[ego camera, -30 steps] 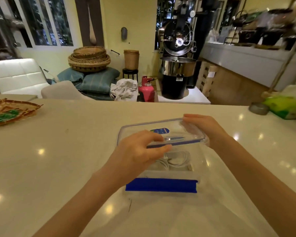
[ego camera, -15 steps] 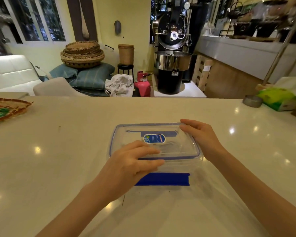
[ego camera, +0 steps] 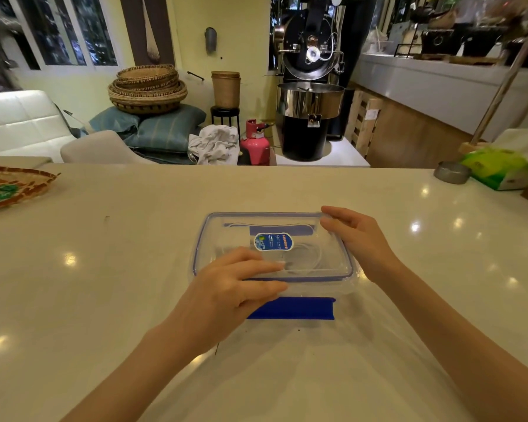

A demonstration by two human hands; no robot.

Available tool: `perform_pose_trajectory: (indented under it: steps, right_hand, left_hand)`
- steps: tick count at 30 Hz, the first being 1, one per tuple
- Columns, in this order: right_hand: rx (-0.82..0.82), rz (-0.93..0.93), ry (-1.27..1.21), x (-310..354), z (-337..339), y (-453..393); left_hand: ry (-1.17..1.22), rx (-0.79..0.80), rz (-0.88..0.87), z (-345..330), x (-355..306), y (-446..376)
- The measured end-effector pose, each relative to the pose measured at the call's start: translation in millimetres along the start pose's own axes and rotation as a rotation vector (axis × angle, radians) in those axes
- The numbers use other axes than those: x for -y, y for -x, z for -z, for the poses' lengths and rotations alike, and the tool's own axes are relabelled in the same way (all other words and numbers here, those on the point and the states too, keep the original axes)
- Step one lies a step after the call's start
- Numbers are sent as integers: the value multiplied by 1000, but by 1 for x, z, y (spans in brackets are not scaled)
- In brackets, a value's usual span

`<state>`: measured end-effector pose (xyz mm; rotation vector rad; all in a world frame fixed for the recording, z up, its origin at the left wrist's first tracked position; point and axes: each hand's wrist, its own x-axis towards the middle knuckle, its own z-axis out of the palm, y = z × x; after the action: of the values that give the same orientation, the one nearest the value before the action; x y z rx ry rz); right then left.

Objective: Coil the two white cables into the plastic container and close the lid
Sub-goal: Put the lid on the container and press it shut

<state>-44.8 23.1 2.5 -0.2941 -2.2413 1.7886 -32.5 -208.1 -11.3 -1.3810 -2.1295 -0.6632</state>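
Note:
A clear plastic container with blue clips stands on the pale counter in front of me. Its clear lid, edged in blue and bearing a blue sticker, lies flat on top. Through the lid I can faintly see coiled white cable inside. My left hand presses flat on the lid's near left part, fingers spread over the edge. My right hand rests on the lid's right side, fingers at its far right corner. The near blue clip sticks out flat toward me.
A woven tray lies at the counter's far left. A small metal dish and a green tissue box sit at the far right. Beyond the counter's far edge are baskets, cushions, a pink gas cylinder and a coffee roaster.
The lid was tilted up above the container a second ago; it has come down flat onto the rim. Both hands followed it down and now press on it.

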Motion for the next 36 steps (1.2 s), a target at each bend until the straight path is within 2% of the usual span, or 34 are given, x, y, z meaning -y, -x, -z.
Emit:
perform_pose_trajectory:
  steps: [9, 13, 18, 20, 24, 29, 36]
  right_hand:
    - [0, 10, 25, -4, -2, 2]
    - [3, 21, 83, -6, -1, 2]
    - [102, 0, 168, 0, 5, 2]
    - [114, 3, 205, 5, 10, 1]
    - [8, 330, 303, 16, 14, 24]
    - [173, 677, 357, -4, 6, 70]
    - [149, 861, 536, -28, 2, 79]
  left_hand:
    - [60, -46, 94, -4, 0, 6]
    - [129, -9, 145, -2, -1, 6]
    - [382, -52, 332, 18, -5, -1]
    - [375, -86, 381, 25, 0, 1]
    - [269, -67, 426, 36, 12, 14]
    - [211, -44, 345, 30, 13, 35]
    - [-77, 27, 233, 16, 9, 45]
